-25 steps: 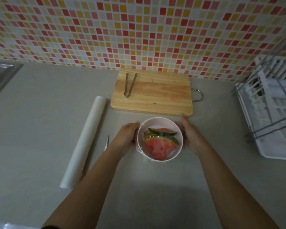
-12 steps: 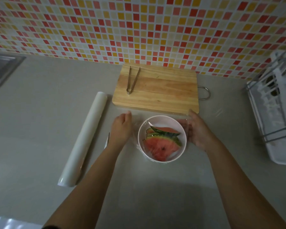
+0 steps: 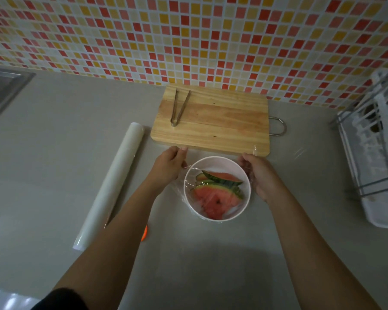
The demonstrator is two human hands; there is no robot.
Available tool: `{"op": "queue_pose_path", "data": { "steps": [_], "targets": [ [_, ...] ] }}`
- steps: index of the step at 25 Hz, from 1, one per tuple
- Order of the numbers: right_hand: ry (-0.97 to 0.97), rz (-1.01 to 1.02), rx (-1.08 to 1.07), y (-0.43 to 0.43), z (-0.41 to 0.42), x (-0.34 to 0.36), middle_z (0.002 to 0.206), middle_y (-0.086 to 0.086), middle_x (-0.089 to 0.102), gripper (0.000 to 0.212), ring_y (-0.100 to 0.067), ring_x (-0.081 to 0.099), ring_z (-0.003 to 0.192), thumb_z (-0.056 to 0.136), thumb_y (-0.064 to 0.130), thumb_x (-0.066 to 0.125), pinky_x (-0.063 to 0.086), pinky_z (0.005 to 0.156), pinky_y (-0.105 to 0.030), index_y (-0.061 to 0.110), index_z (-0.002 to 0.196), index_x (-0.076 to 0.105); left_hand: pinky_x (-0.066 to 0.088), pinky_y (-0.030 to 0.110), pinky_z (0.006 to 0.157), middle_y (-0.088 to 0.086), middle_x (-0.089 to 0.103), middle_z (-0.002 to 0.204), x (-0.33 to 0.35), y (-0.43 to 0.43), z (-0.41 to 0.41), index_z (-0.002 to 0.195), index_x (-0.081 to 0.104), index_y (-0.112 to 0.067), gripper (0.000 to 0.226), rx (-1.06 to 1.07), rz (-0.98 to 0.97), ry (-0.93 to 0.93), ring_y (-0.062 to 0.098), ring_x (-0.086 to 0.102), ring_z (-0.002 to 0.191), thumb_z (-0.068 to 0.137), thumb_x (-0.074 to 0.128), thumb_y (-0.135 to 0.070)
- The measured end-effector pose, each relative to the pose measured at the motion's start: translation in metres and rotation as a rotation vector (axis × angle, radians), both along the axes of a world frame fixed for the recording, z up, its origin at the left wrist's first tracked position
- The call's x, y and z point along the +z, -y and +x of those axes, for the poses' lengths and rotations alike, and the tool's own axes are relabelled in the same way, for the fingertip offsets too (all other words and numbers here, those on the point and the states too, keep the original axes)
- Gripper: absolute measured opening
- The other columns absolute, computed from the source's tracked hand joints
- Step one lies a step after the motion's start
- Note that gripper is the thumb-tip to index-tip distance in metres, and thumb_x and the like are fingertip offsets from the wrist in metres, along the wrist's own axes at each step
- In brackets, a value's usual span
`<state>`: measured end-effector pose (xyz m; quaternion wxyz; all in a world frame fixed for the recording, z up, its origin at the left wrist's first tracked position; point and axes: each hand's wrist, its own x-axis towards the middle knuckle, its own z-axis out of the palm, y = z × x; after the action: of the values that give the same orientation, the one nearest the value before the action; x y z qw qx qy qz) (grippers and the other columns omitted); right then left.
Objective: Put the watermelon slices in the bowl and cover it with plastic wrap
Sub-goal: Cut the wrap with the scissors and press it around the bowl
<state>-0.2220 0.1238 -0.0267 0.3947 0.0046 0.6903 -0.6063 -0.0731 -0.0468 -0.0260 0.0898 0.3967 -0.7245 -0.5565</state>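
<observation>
A white bowl [image 3: 246, 199] stands on the grey counter just in front of the cutting board, with several watermelon slices [image 3: 215, 198] inside. A sheet of clear plastic wrap [image 3: 254, 150] lies over the bowl and reaches the board's front edge. My left hand [image 3: 169, 167] is at the bowl's far left and pinches the wrap's edge. My right hand [image 3: 259, 173] is at the bowl's right side, fingers closed on the wrap. The roll of plastic wrap [image 3: 112, 186] lies on the counter to the left.
A wooden cutting board [image 3: 213, 120] with metal tongs [image 3: 179, 108] sits against the tiled wall. A white dish rack [image 3: 376, 153] fills the right edge. A sink [image 3: 2, 88] shows at far left. Something orange [image 3: 145, 233] peeks from under my left forearm.
Both hands have slid from the bowl's sides toward its far side, near the board's edge, pulling the wrap with them. The view shifted, so the bowl sits slightly further right.
</observation>
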Motion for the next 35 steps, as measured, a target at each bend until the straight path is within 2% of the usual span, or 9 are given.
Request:
{"op": "queue_pose_path", "data": {
  "steps": [3,6,9,13,17,22,25,30,35],
  "targets": [
    [0.004,0.028,0.010,0.002,-0.001,0.002,0.039,0.009,0.053,0.029,-0.005,0.047,0.038,0.088,0.025,0.049,0.037,0.040,-0.017,0.015,0.061,0.057,0.044,0.021,0.057,-0.011,0.062,0.058,0.001,0.004,0.007,0.068,0.066,-0.016,0.055,-0.146,-0.018,0.096,0.003,0.056,0.052,0.084,0.047,-0.064],
    [-0.034,0.065,0.154,-0.001,-0.006,0.004,0.045,0.008,0.059,0.034,-0.009,0.053,0.046,0.084,0.039,0.055,0.040,0.049,-0.022,0.014,0.064,0.068,0.045,0.031,0.065,-0.002,0.054,0.061,0.004,0.005,0.008,0.063,0.055,-0.011,0.044,-0.205,-0.027,0.026,0.010,0.052,0.059,0.087,0.057,-0.048],
    [-0.105,0.042,0.190,-0.007,-0.010,0.002,0.047,0.008,0.062,0.028,-0.004,0.057,0.044,0.084,0.035,0.059,0.040,0.046,-0.020,0.017,0.068,0.074,0.052,0.033,0.072,0.003,0.060,0.069,0.006,0.004,0.008,0.067,0.055,-0.012,0.036,-0.097,-0.033,-0.048,0.014,0.058,0.065,0.094,0.053,-0.037],
    [-0.030,-0.019,0.062,-0.003,-0.007,-0.003,0.041,0.010,0.053,0.031,-0.002,0.050,0.039,0.087,0.028,0.057,0.039,0.039,-0.014,0.016,0.063,0.072,0.048,0.022,0.056,0.003,0.069,0.076,0.003,-0.005,0.006,0.078,0.058,-0.008,0.038,-0.027,-0.067,-0.065,0.006,0.059,0.053,0.098,0.044,-0.038],
    [0.003,-0.020,0.018,-0.001,-0.007,-0.005,0.042,0.011,0.043,0.032,-0.002,0.041,0.038,0.088,0.025,0.055,0.037,0.040,-0.015,0.014,0.062,0.071,0.047,0.022,0.062,-0.007,0.067,0.068,0.006,-0.001,0.007,0.079,0.070,-0.015,0.045,-0.133,-0.041,-0.002,0.003,0.058,0.059,0.091,0.048,-0.053],
    [0.045,-0.020,0.002,0.002,-0.003,-0.002,0.038,0.012,0.042,0.028,-0.002,0.035,0.034,0.089,0.029,0.053,0.032,0.039,-0.016,0.015,0.071,0.068,0.045,0.029,0.061,0.000,0.059,0.065,0.003,-0.004,0.007,0.071,0.059,-0.008,0.039,-0.164,-0.054,-0.074,0.011,0.052,0.059,0.094,0.052,-0.039],
    [0.042,-0.039,-0.047,0.004,0.005,0.001,0.035,0.010,0.048,0.027,-0.003,0.044,0.032,0.091,0.032,0.051,0.037,0.037,-0.016,0.017,0.073,0.065,0.046,0.029,0.059,0.000,0.062,0.071,0.001,-0.008,0.006,0.070,0.058,-0.020,0.033,-0.132,-0.034,-0.091,0.012,0.055,0.060,0.096,0.048,-0.036],
    [-0.005,-0.036,-0.187,0.012,0.016,-0.002,0.072,-0.005,0.066,0.028,-0.023,0.061,0.070,0.089,0.038,0.054,0.048,0.072,-0.036,0.021,0.072,0.068,0.043,0.032,0.062,0.008,0.061,0.073,-0.002,-0.012,0.007,0.075,0.056,-0.008,0.036,-0.093,0.000,-0.105,0.015,0.054,0.064,0.097,0.047,-0.035],
    [-0.027,-0.012,-0.226,0.011,0.016,-0.006,0.055,0.006,0.064,0.034,-0.018,0.060,0.062,0.088,0.046,0.051,0.049,0.065,-0.032,0.029,0.065,0.070,0.042,0.034,0.066,0.005,0.054,0.068,-0.003,-0.014,0.004,0.076,0.053,0.000,0.040,-0.073,0.046,-0.120,0.018,0.050,0.065,0.098,0.046,-0.033]
  ]
}}
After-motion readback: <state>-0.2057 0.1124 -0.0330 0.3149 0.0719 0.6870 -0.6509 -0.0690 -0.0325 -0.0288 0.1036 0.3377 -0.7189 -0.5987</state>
